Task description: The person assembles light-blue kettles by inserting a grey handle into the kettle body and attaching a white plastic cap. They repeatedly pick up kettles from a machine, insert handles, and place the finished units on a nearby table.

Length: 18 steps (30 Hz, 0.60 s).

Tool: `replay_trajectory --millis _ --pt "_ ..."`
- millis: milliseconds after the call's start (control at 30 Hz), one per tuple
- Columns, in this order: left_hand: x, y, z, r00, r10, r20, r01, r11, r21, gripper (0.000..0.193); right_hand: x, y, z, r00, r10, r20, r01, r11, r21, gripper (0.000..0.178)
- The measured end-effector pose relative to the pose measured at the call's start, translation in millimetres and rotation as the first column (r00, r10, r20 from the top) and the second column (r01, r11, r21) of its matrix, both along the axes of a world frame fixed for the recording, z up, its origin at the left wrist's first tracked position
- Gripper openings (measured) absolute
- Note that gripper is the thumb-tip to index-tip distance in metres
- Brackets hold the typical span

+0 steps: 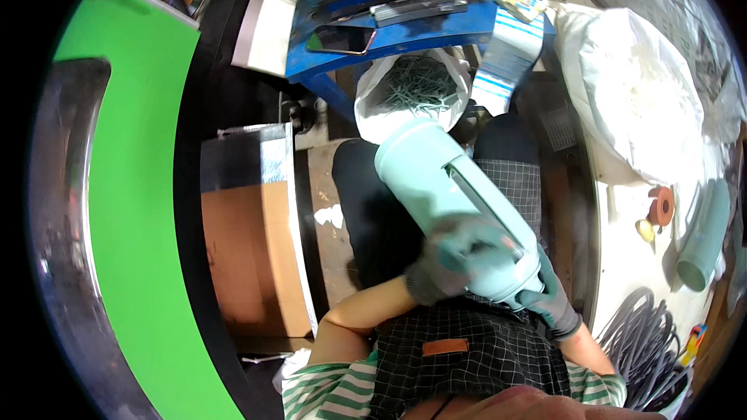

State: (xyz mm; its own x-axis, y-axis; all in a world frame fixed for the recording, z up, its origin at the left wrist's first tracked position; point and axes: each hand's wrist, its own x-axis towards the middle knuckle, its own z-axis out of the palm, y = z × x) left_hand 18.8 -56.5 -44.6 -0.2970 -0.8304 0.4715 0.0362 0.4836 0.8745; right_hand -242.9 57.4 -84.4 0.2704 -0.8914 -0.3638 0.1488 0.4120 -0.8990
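Observation:
A pale green plastic cylinder (426, 179) with a long handle-like bar along one side lies tilted over my lap. Its far end is at the rim of a white bag-lined bin (369, 113) holding thin green plastic scraps (420, 84). My right hand (551, 297), in a grey and green glove, grips the cylinder's near end from the right. Over the near part of the cylinder is my left hand (459, 258), gloved alike. Motion blurs its fingers, and whether it holds something small is unclear.
A blue bench (405, 37) ahead carries a phone (341, 40). Left stand an open cardboard box (245, 257) and a green surface (132, 187). On the right-hand table are a white bag (638, 101), a brown tape roll (661, 206), another green tube (704, 237) and coiled grey cords (642, 346).

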Motion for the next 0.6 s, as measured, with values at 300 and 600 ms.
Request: replay_trajectory --millis 300,600 --pt "119.8 -23.3 -7.5 0.944 0.296 -0.148 -0.139 0.761 0.634 0.011 14.5 -9.3 8.2 0.886 -0.009 -0.463 -0.147 0.943 -0.299 0.139" --pt "132.4 -17.6 -12.8 0.942 0.288 -0.175 -0.080 0.695 0.714 0.017 19.1 -12.1 6.1 0.883 -0.003 -0.469 -0.187 0.915 -0.358 0.137"
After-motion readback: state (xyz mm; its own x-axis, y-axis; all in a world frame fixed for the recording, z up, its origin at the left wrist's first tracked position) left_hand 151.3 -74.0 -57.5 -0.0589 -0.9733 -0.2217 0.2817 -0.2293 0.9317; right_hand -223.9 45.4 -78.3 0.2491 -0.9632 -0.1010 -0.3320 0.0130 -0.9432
